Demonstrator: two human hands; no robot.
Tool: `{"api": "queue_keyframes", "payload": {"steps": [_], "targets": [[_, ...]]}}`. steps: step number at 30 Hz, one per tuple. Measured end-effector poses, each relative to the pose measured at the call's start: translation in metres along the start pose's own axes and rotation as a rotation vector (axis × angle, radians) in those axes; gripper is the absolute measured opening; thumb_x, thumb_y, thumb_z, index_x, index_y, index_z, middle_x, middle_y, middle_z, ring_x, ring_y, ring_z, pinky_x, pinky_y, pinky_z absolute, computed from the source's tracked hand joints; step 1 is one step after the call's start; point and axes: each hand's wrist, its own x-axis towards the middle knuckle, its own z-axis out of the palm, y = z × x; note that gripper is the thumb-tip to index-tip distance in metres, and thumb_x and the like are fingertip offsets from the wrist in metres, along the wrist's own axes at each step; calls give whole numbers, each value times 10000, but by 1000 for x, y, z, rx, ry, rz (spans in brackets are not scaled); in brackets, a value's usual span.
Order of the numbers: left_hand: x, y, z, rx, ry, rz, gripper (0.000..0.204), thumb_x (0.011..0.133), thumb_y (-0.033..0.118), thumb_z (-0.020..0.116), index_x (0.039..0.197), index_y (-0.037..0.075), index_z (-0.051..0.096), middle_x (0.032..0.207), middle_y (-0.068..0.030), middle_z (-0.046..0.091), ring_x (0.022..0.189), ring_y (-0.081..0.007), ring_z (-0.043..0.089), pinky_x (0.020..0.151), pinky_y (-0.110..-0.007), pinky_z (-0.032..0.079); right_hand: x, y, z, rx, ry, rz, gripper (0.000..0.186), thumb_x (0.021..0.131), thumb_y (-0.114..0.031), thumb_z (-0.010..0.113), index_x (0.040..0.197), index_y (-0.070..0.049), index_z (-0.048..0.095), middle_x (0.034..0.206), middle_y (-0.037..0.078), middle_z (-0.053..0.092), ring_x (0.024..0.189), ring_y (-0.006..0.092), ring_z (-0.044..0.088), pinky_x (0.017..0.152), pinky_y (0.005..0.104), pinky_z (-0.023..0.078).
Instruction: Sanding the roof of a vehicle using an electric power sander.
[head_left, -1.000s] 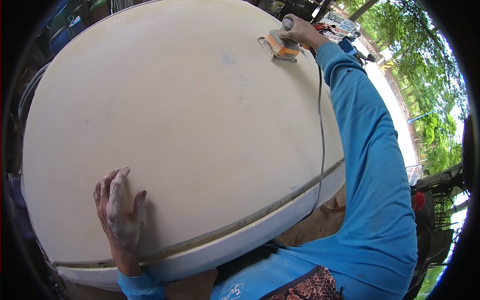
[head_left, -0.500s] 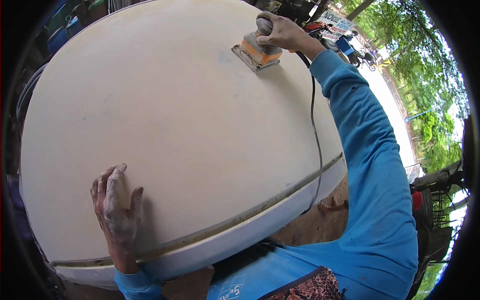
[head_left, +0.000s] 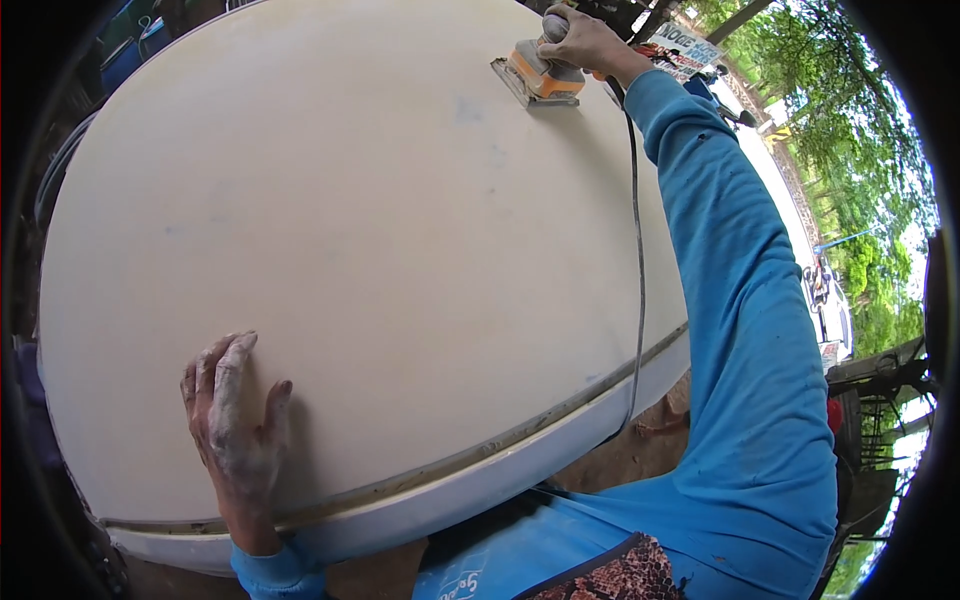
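Note:
A broad, cream-coloured vehicle roof panel (head_left: 330, 220) spreads out before me, with faint bluish-grey patches on it. Near its far right edge, my right hand (head_left: 590, 48) is wrapped around the rounded grip of an orange and grey electric sander (head_left: 545, 72). The sander's flat square pad rests on the panel. From it a dark power cord (head_left: 638, 250) runs down over the near edge. Dusted with white powder, my left hand (head_left: 235, 410) lies on the near left part of the panel, fingers stretched and thumb apart, holding nothing.
A grooved channel (head_left: 480, 447) runs along the panel's near edge, above a pale side strip. Blue drums (head_left: 120, 60) stand beyond the far left. Dark posts and clutter (head_left: 875, 400) are at the right. Trees and a roadway with vehicles lie farther off.
My right hand has pushed the sander farther away and slightly right across the panel, with the cord trailing. My left hand has stayed in nearly the same place.

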Motion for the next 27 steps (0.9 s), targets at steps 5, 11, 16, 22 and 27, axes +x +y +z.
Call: {"api": "queue_keyframes", "payload": {"steps": [5, 11, 16, 22, 27], "targets": [[1, -6, 4, 1, 7, 23, 444, 844, 215, 777, 1223, 18, 656, 1183, -175, 658, 1119, -370, 598, 1007, -486, 455, 32, 93, 25, -183, 106, -46, 732, 769, -414, 828, 1386, -133, 554, 1183, 188, 706, 1035, 309, 716, 954, 400, 565], [0, -7, 3, 7, 8, 30, 441, 852, 218, 774, 1226, 16, 655, 1180, -180, 657, 1122, -373, 597, 1009, -488, 456, 1, 120, 19, -88, 63, 54, 724, 784, -423, 822, 1391, -136, 552, 1198, 187, 698, 1052, 307, 711, 957, 389, 563], [1, -5, 1, 7, 3, 39, 438, 853, 211, 773, 1226, 15, 654, 1181, -178, 657, 1124, -375, 597, 1011, -491, 456, -33, 134, 3, -79, 12, 137, 735, 785, -448, 796, 1395, -121, 548, 1211, 213, 700, 1089, 337, 705, 990, 403, 544], [-1, -7, 0, 14, 13, 48, 448, 834, 174, 780, 1233, 18, 651, 1192, -177, 655, 1133, -379, 591, 1014, -495, 454, -56, 135, -4, -87, 2, 187, 754, 766, -450, 801, 1390, -115, 543, 1219, 224, 697, 1101, 355, 700, 979, 422, 542], [0, -4, 0, -1, 14, 20, 465, 809, 139, 790, 1240, 31, 651, 1200, -171, 654, 1140, -379, 584, 1017, -491, 454, -51, 146, -3, -172, 29, 255, 788, 761, -456, 799, 1412, -101, 533, 1279, 238, 668, 1156, 366, 676, 1016, 424, 522]]}}
